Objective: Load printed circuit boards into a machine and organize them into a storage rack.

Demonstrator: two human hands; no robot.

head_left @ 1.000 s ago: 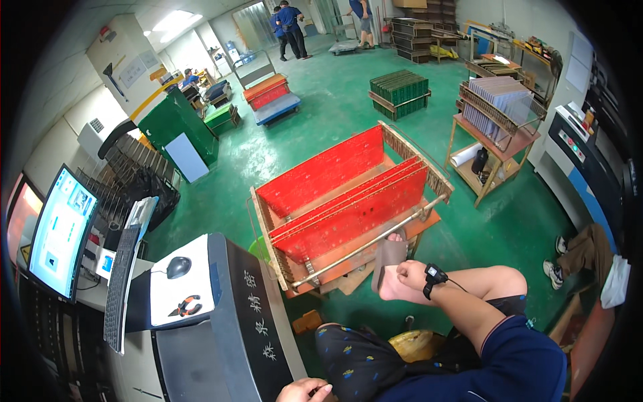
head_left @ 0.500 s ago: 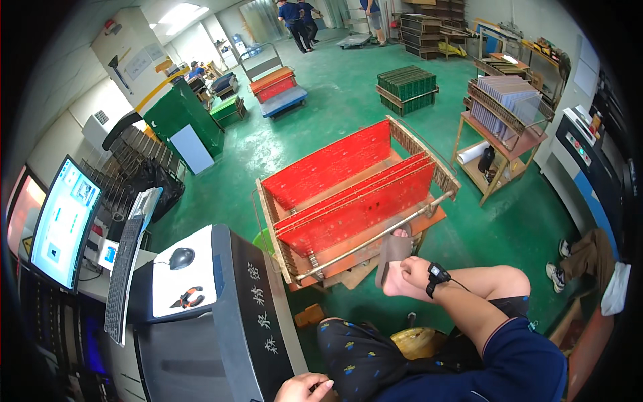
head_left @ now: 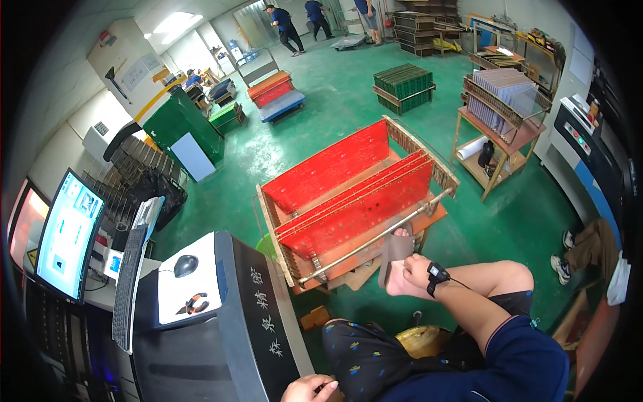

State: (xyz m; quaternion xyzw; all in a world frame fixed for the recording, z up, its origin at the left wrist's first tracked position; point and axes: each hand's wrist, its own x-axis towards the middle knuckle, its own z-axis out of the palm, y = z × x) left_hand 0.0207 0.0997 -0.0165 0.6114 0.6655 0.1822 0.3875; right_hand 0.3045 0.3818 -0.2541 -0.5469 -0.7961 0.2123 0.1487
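Observation:
My right hand (head_left: 416, 271), with a black device strapped at the wrist (head_left: 438, 273), lies with curled fingers on my raised bare foot (head_left: 398, 280), by the ankle. A brown slipper (head_left: 396, 249) is on that foot, beside a rack's front rail. The wooden-ended rack (head_left: 442, 171) holds several red panels (head_left: 362, 213) upright, with gaps between them. At the lower edge, my left hand (head_left: 309, 388) is partly cut off, next to my patterned shorts (head_left: 365, 355) and the dark machine cabinet (head_left: 258, 315). Its fingers are bent together; whatever lies under them is hidden.
On the left are a lit monitor (head_left: 69, 234), a keyboard (head_left: 131, 285), a mouse (head_left: 185, 266) and orange-handled pliers (head_left: 193, 304). A rack of pale panels (head_left: 499, 100) tops a wooden stand at the right. A flat trolley (head_left: 281, 106) and green panels (head_left: 405, 84) stand farther off.
My view has shifted slightly, while both hands keep nearly the same pose. Two people at the back have moved farther apart.

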